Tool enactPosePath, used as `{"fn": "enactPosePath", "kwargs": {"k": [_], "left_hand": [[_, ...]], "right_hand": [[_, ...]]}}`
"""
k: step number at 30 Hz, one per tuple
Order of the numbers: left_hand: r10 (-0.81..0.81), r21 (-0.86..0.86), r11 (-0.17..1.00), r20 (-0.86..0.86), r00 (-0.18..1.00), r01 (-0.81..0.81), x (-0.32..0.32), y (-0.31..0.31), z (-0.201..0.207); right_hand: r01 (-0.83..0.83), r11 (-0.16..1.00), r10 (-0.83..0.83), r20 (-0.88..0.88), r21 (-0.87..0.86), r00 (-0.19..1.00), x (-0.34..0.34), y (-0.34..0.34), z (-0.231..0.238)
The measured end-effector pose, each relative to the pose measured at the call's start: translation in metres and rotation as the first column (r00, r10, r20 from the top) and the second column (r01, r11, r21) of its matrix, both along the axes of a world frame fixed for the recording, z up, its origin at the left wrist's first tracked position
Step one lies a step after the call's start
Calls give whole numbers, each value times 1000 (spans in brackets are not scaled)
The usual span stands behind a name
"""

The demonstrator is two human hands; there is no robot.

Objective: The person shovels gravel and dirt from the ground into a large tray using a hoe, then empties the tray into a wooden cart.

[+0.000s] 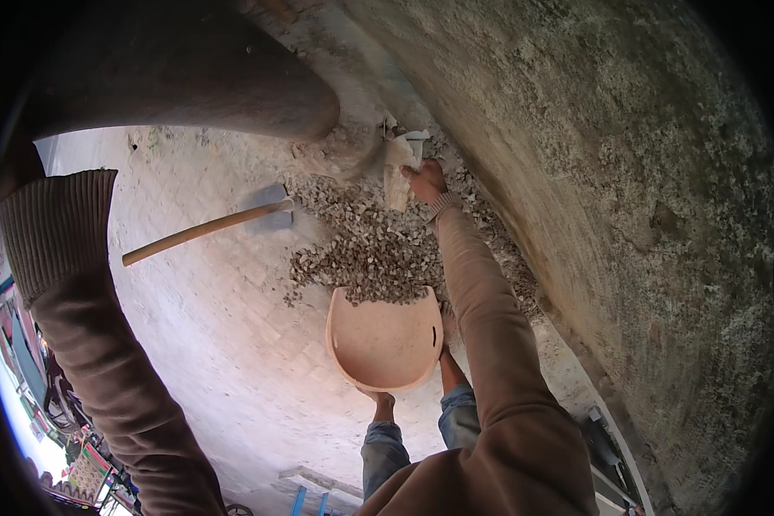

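My right hand [426, 181] reaches forward over the gravel [365, 241], its fingers closed on the edge of a pale, ragged-edged flat piece [397, 172] whose material I cannot make out. My left arm is raised at the left, with a ribbed cuff near the lens. Only a dark part of my left hand [17, 168] shows beyond it, and its fingers cannot be made out. A large dark rounded shape [206, 82] beside it fills the upper left, perhaps part of that hand held close. In front of my feet a beige scoop-shaped pan [385, 340] lies with its open edge against the gravel.
Left of the gravel lies a hoe [206, 230] with a wooden handle and flat metal blade. A rough, stained wall [628, 198] rises along the right. The floor [232, 318] is pale and dusty. Blue bars [298, 500] show at the bottom edge.
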State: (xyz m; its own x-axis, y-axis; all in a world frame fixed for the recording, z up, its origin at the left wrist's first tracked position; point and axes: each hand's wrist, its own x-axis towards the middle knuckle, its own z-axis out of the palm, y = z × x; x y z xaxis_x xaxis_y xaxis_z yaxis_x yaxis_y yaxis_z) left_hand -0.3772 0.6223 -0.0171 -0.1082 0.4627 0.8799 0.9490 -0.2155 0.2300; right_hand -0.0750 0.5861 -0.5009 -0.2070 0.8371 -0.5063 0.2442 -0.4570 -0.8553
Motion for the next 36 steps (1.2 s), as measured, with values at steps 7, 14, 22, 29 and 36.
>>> {"fn": "enactPosePath", "kwargs": {"k": [7, 14, 22, 29, 36], "left_hand": [[33, -34, 999, 15, 999, -33, -1, -5, -37], [58, -88, 994, -98, 993, -67, -14, -24, -40], [51, -446, 830, -540, 840, -337, -99, -88, -81], [-323, -381, -220, -840, 436, -898, -326, -236, -134], [26, -836, -87, -545, 838, -541, -304, -318, -190]], "right_hand": [[-89, 957, -73, 523, 278, 849, -50, -34, 32], [145, 952, -224, 290, 269, 930, -55, -123, 73], [-319, 886, 462, 673, -336, 578, 140, -410, -2], [-78, 990, 139, 886, -117, 443, 287, -504, 10], [305, 877, -178, 338, -372, 924, 54, -460, -41]]}}
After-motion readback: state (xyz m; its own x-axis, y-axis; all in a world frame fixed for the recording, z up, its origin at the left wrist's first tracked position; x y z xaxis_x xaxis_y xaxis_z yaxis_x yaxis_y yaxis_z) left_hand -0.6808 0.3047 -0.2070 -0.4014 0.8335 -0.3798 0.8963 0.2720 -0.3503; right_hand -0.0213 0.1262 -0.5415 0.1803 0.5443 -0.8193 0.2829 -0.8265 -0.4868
